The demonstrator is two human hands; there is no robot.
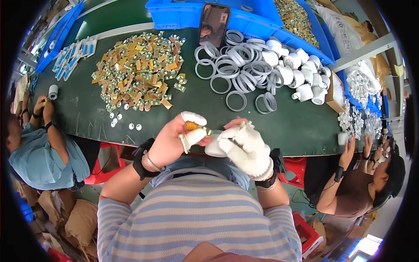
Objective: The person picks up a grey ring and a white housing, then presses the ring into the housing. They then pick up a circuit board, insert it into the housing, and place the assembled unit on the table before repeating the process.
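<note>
My left hand [176,137], with white finger cots on thumb and forefinger, pinches a small yellow-brown circuit piece [195,126] at the near table edge. My right hand [244,146] wears a white knit glove and grips a white rounded plastic housing [214,148]. The two hands meet, the small piece held against the top of the housing. Both wrists carry black bands.
On the dark green table [196,98] lie a heap of yellow and green circuit pieces [137,72], grey-white rings [238,70], white housings [297,72], a propped phone [214,25] and blue bins [257,15]. One person sits left [39,148], another right [362,183].
</note>
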